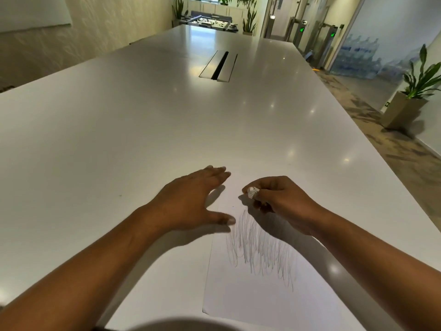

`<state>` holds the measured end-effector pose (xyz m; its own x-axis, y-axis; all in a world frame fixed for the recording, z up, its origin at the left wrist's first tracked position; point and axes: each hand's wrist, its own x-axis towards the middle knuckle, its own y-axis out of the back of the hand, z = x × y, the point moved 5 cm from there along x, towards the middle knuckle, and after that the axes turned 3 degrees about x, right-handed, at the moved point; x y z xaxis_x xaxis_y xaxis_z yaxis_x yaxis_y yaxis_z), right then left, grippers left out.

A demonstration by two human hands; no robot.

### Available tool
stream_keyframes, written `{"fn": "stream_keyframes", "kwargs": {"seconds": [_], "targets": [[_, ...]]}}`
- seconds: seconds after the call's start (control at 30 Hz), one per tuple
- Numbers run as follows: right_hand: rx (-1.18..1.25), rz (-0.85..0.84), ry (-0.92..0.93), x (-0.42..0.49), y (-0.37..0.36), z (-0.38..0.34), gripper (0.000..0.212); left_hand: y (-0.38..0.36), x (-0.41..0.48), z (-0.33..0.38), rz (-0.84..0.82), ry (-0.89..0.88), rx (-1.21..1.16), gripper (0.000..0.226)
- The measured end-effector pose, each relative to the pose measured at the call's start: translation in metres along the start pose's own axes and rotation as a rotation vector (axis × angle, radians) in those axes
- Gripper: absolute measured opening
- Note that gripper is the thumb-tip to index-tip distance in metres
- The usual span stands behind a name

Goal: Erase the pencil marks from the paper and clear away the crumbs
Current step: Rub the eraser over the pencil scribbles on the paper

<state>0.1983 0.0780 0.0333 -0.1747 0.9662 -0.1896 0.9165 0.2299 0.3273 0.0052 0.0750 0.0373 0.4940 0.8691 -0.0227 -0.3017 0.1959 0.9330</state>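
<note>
A white sheet of paper (260, 299) lies on the white table in front of me, with grey pencil scribbles (262, 249) across its middle. My right hand (281, 204) pinches a small white eraser (252, 192) just above the paper's far part, beyond the top of the scribbles. My left hand (191, 201) is spread flat with straight fingers over the paper's far left edge, thumb pointing towards the scribbles. I cannot make out any crumbs.
The long white table (143, 130) stretches ahead, with a cable slot (218, 66) in its middle. Its right edge drops to a carpeted floor with a potted plant (415, 91). More plants and a table football stand at the far end.
</note>
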Motion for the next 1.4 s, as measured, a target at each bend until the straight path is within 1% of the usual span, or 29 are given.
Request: {"fn": "stream_keyframes", "kwargs": {"seconds": [0.07,0.1,0.13,0.17,0.23,0.27,0.33,0.37,0.43,0.5,0.57,0.63,0.7,0.73,0.77,0.83,0.9,1.0,1.03,1.1,1.13,1.17,1.23,1.33,1.4], "targets": [[0.028,0.077,0.018,0.001,0.005,0.003,0.01,-0.002,-0.008,-0.004,0.112,0.045,-0.044,0.083],[0.01,0.113,0.034,0.002,0.008,0.004,0.011,-0.005,-0.012,-0.004,0.134,0.065,-0.06,0.078],[-0.036,0.146,0.054,0.003,0.011,0.004,0.014,-0.01,-0.015,-0.002,0.118,0.07,-0.063,0.08],[-0.112,0.173,0.076,0.005,0.013,0.004,0.017,-0.016,-0.017,0.0,0.068,0.058,-0.043,0.086],[-0.262,0.2,0.121,0.01,0.016,0.001,0.02,-0.025,-0.016,0.004,-0.045,0.026,0.056,0.1],[-0.328,0.208,0.146,0.013,0.015,-0.002,0.019,-0.025,-0.014,0.005,-0.076,0.025,0.104,0.104],[-0.493,0.199,0.219,0.014,0.008,-0.01,0.013,-0.023,-0.01,0.007,-0.1,0.042,0.164,0.106],[-0.579,0.164,0.258,0.014,0.0,-0.012,0.009,-0.021,-0.008,0.008,-0.105,0.048,0.19,0.106],[-0.751,0.097,0.333,0.012,-0.017,-0.012,0.011,-0.02,-0.005,0.01,-0.119,0.055,0.239,0.106],[-0.871,0.162,0.401,0.019,-0.017,-0.014,0.015,-0.02,-0.003,0.01,-0.129,0.059,0.263,0.105],[-0.886,0.243,0.415,0.028,-0.008,-0.016,0.014,-0.021,-0.003,0.008,-0.146,0.059,0.261,0.107],[-0.863,0.196,0.435,0.028,-0.011,-0.016,0.015,-0.023,-0.004,0.006,-0.153,0.06,0.248,0.108],[-0.895,0.12,0.509,0.019,-0.023,-0.015,0.017,-0.024,-0.005,0.004,-0.153,0.064,0.232,0.109],[-0.919,0.117,0.527,0.019,-0.025,-0.014,0.017,-0.024,-0.005,0.004,-0.154,0.066,0.228,0.109],[-0.937,0.155,0.512,0.024,-0.02,-0.014,0.016,-0.024,-0.005,0.004,-0.159,0.066,0.226,0.11],[-0.923,0.239,0.426,0.037,-0.007,-0.014,0.015,-0.025,-0.005,0.004,-0.164,0.064,0.225,0.111],[-0.897,0.232,0.423,0.039,-0.008,-0.013,0.016,-0.025,-0.005,0.003,-0.162,0.065,0.215,0.111],[-0.931,0.126,0.502,0.02,-0.026,-0.014,0.017,-0.025,-0.006,0.003,-0.149,0.067,0.195,0.11],[-0.946,0.134,0.487,0.019,-0.025,-0.013,0.017,-0.025,-0.005,0.003,-0.149,0.067,0.195,0.11],[-0.97,0.242,0.402,0.032,-0.01,-0.012,0.017,-0.025,-0.005,0.003,-0.161,0.066,0.198,0.111],[-0.967,0.276,0.347,0.039,-0.003,-0.011,0.016,-0.026,-0.006,0.003,-0.164,0.065,0.193,0.112],[-0.936,0.276,0.295,0.043,0.002,-0.009,0.013,-0.026,-0.006,0.003,-0.164,0.065,0.183,0.112],[-0.772,0.242,0.237,0.042,0.008,-0.009,0.01,-0.026,-0.008,0.002,-0.159,0.063,0.161,0.111],[-0.325,0.243,0.213,0.026,0.023,-0.01,0.022,-0.026,-0.01,0.001,-0.153,0.056,0.148,0.109],[-0.072,0.219,0.157,0.015,0.03,-0.006,0.023,-0.026,-0.012,0.001,-0.142,0.041,0.123,0.109]]}}
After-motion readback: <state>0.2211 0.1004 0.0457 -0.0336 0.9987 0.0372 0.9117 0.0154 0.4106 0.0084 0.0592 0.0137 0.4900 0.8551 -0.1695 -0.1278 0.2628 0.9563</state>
